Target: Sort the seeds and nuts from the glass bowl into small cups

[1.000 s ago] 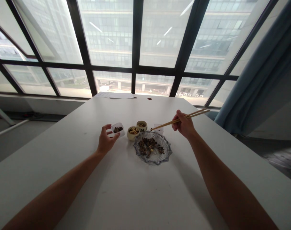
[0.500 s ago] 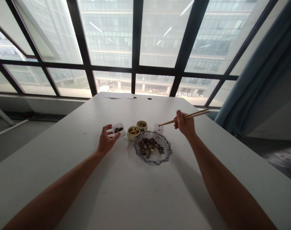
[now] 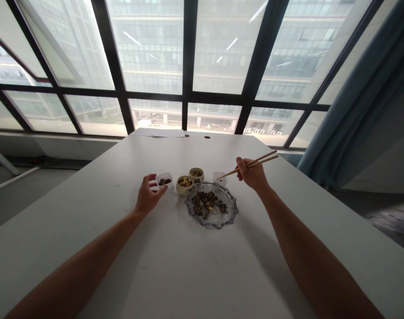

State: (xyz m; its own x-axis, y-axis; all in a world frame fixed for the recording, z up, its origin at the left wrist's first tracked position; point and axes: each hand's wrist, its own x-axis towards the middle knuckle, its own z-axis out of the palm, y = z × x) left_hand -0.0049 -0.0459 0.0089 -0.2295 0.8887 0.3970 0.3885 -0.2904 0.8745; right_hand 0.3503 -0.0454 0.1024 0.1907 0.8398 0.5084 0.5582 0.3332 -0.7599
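Note:
My left hand (image 3: 149,193) grips a small clear plastic container (image 3: 169,186) from its left side, thumb at the front. Dark elongated seeds (image 3: 164,181) lie inside it. Closed around a pair of wooden chopsticks (image 3: 260,160), my right hand (image 3: 251,173) is above the table. The chopstick tips are close together over a second small clear container (image 3: 224,179) with a few dark specks in it; whether they pinch anything is too small to tell. Between the hands stands a scalloped glass dish (image 3: 233,219) with dark seeds and a few pale pieces.
Two small cream cups stand behind the dish: the nearer cup (image 3: 182,191) holds pale nuts, the farther cup (image 3: 201,179) smaller pieces. Papers (image 3: 162,133) lie at the far edge of the white table (image 3: 175,274). A blue curtain (image 3: 351,102) hangs right, beside tall windows.
My right hand has shifted left, bringing the chopstick tips left and slightly down over the right container. The container in my left hand looks a little more level.

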